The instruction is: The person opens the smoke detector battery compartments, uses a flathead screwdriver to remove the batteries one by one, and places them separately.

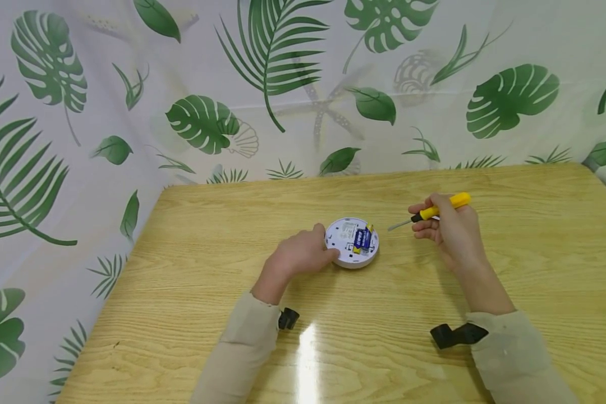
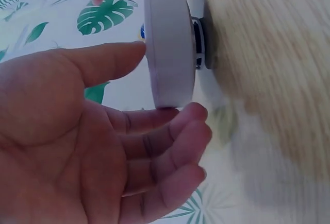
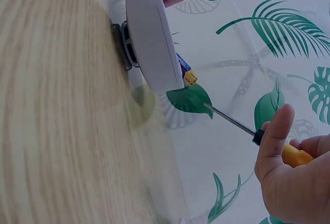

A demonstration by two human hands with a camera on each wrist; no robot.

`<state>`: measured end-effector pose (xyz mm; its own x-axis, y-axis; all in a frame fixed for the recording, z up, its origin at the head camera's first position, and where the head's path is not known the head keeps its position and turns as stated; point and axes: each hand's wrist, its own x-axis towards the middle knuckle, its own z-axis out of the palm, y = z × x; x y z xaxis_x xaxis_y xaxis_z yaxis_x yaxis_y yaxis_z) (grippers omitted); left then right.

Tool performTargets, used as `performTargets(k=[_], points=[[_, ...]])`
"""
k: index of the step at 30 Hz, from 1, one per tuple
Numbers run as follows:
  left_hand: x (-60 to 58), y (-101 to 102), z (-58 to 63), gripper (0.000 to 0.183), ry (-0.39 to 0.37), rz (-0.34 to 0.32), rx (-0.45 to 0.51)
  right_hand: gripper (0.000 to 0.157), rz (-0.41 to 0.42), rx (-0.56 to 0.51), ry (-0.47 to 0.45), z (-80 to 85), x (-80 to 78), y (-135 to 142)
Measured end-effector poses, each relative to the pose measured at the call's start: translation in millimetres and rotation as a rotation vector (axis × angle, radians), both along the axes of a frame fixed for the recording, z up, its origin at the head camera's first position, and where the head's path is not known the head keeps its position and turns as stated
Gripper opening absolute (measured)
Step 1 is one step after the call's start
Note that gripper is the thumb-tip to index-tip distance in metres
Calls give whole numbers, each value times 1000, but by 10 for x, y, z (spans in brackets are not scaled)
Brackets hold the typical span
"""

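A round white smoke detector point(image 1: 344, 257) lies with its battery side up, raised off the wood by the dark grille point(image 2: 199, 44) underneath. Blue and yellow batteries point(image 1: 362, 239) sit in its bay, and one end point(image 3: 189, 75) sticks up above the rim. My left hand point(image 1: 301, 253) grips the detector's left edge, thumb on the top rim and fingers at the side. To the right, my right hand point(image 1: 457, 233) holds a screwdriver point(image 1: 459, 200) with a yellow handle and black collar. Its metal tip points left toward the batteries, a short distance from the detector.
The wooden table point(image 1: 197, 235) reaches back to a white cloth wall point(image 1: 303, 146) printed with green leaves. Black camera mounts point(image 1: 454, 335) are strapped at both sleeves. A bright light reflection point(image 1: 308, 359) falls on the near tabletop.
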<state>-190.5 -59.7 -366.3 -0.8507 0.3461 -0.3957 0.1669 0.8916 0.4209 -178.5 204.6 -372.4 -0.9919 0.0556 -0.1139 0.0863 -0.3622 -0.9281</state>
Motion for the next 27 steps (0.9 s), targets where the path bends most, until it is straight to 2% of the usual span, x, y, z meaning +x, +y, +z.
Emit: performTargets(k=[6, 9, 12, 17, 22, 27], points=[[47, 10, 74, 35, 40, -19, -73, 25, 18, 46, -5, -7, -13, -3], [50, -18, 98, 37, 45, 4, -82, 24, 27, 53, 1, -4, -10, -9], [39, -57, 103, 45, 47, 54, -67, 24, 34, 50, 5, 2, -5, -19], [-25, -107, 58, 64, 34, 94, 61, 24, 37, 61, -8, 16, 8, -34], [-111, -112, -40, 73, 5, 77, 212, 26, 40, 124, -21, 35, 17, -74], [-174, -62, -146, 79, -17, 39, 280, 26, 62, 218, 6, 63, 34, -155]])
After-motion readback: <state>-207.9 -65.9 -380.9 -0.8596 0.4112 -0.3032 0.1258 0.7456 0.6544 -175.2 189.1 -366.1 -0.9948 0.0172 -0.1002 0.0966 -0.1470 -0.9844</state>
